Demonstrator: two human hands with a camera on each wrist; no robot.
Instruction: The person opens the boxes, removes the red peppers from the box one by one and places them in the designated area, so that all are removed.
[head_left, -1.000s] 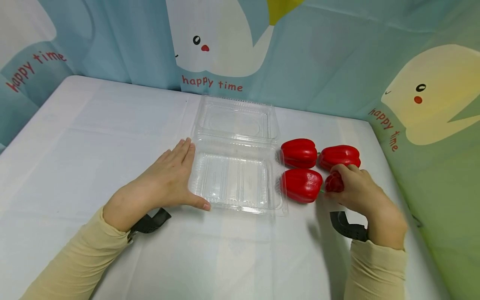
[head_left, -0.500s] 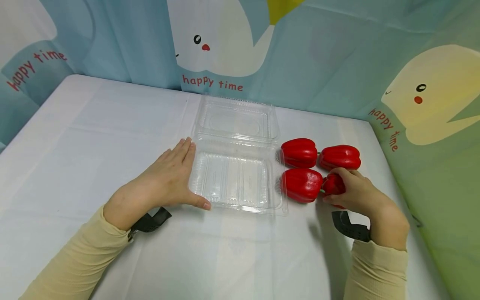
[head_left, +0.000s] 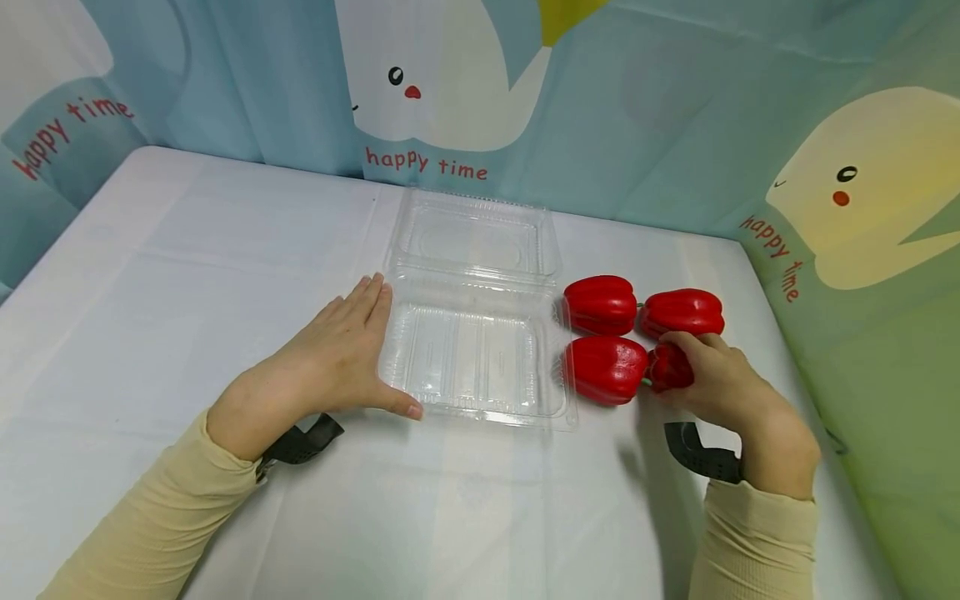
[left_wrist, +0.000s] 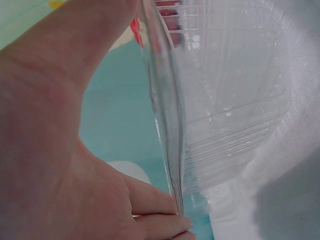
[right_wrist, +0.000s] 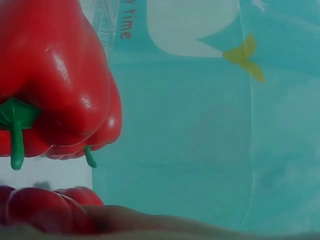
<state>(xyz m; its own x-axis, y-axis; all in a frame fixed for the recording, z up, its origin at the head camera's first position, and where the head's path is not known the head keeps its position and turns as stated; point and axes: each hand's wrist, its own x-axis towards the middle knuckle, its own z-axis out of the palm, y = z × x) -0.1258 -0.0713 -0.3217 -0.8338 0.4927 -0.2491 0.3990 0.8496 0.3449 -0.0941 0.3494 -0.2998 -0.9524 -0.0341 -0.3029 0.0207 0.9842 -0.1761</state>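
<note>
My left hand [head_left: 322,358] rests against the left side of a clear plastic clamshell container [head_left: 468,354], its fingers straight along the rim and the thumb spread to the front corner. In the left wrist view the fingertips touch the container rim [left_wrist: 170,115]. My right hand [head_left: 723,379] holds a red bell pepper [head_left: 670,367] on the table, partly hidden by the fingers. Left of that one lies another red bell pepper [head_left: 606,369]. Behind them are a red pepper [head_left: 600,305] and one more pepper [head_left: 682,312], so the group forms two rows.
The container's lid [head_left: 474,237] lies folded back behind the base. White cloth covers the table [head_left: 450,517]. A printed curtain [head_left: 645,117] hangs along the back and right edges. Each wrist wears a black strap [head_left: 701,454].
The right hand and its pepper have shifted very slightly, with the fingers re-set around it. The left hand, container and other peppers stay in place.
</note>
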